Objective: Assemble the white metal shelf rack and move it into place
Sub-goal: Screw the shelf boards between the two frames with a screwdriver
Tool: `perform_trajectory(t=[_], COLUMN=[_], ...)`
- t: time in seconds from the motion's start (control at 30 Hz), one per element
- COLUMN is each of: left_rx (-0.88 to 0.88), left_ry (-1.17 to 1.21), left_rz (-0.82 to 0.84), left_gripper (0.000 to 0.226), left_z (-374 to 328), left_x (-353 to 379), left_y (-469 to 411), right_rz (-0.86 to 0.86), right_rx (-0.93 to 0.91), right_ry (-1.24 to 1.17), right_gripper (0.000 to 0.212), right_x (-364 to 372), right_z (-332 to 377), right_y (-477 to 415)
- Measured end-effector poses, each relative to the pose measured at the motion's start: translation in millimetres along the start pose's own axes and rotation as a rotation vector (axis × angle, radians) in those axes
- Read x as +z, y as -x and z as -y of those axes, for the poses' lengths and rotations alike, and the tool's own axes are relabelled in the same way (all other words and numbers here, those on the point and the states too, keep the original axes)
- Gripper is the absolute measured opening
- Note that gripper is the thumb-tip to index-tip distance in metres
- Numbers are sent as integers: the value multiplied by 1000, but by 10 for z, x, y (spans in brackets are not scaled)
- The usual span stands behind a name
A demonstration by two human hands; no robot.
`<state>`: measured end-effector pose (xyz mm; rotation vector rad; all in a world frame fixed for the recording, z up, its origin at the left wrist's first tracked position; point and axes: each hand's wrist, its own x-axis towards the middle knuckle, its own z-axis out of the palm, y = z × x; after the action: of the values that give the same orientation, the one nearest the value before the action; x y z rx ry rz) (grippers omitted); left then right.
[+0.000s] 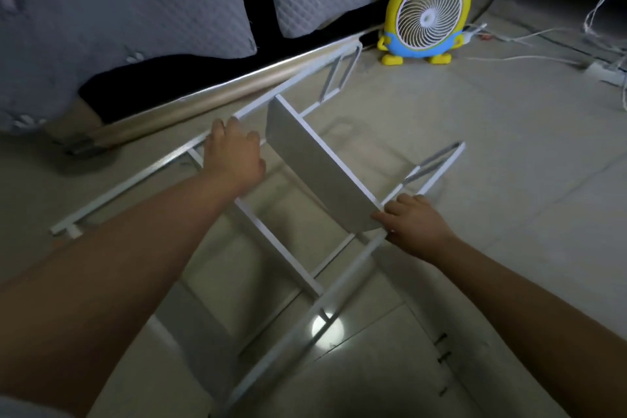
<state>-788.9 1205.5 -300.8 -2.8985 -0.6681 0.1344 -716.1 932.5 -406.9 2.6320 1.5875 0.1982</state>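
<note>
White metal rack (278,247) lies down on the glossy pale tile floor (492,153), mid-frame, long axis slanting from bottom centre to upper right; thin square rails, smooth paint; one flat shelf panel (315,166) stands on edge between them. Left hand (234,153) wraps the left rail at centre-left; right hand (415,226) clasps the right rail by the panel's corner; both on it, so probably a two-handed lift. Tiny dark screws (444,356) sit lower right.

A home living room: quilted sofa cushions (118,0) at far left, a cartoon fan (428,12) on the tiled floor (475,146)
</note>
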Motion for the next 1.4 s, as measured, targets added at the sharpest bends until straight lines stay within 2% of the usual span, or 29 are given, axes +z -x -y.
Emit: perform_trajectory(t=[0.07, 0.2, 0.3, 0.37, 0.43, 0.47, 0.53, 0.63, 0.7, 0.83, 0.9, 1.0, 1.07, 1.17, 1.27, 1.4], left_rx=[64, 253, 391, 454, 460, 459, 466, 503, 531, 454, 389, 260, 219, 183, 198, 169], left_ry=[29, 131, 200, 149, 91, 77, 59, 134, 154, 143, 129, 95, 105, 154, 102, 32], left_rz=[116, 156, 294, 355, 331, 268, 175, 31, 9, -74, -64, 14, -3, 16, 46, -5], left_gripper=[46, 51, 69, 66, 42, 34, 38, 46, 44, 33, 16, 25, 29, 32, 34, 29], left_z=[-38, -266, -412, -500, -591, -619, -615, -581, -519, -267, -151, 28, 132, 268, 293, 173], left_x=[155, 424, 540, 606, 707, 745, 774, 847, 720, 333, 70, -273, -469, -563, -438, -293], left_y=[78, 457, 927, 1188, 1297, 1318, 1330, 1337, 1357, 1310, 1219, 985, 780, 428, 127, -82], right_rz=[-18, -25, -61, -59, 2, 44, 126, 171, 154, -81, -172, -272, -303, -234, -105, 17], right_rx=[-45, -54, -54, -79, -54, -9, 62, 48, 50, -62, -112, -134, -87, -29, 15, 161], right_ry=[-2, -10, -59, -97, -153, -175, -188, -208, -273, -342, -401, -449, -437, -396, -359, -374], right_gripper=[38, 27, 28, 42, 67, 76, 77, 73, 71, 47, 47, 51, 57, 71, 81, 61], right_x=[-56, -71, -22, -8, -20, -41, -75, -140, -294, -628, -835, -1178, -1380, -1501, -1382, -1167], right_z=[55, 206, 187, 115, 55, 39, 32, 25, 36, 5, -23, -35, -32, -47, -80, -166], right_y=[-71, -109, -78, -42, -32, -34, -59, -85, -123, -257, -334, -531, -683, -879, -995, -1055])
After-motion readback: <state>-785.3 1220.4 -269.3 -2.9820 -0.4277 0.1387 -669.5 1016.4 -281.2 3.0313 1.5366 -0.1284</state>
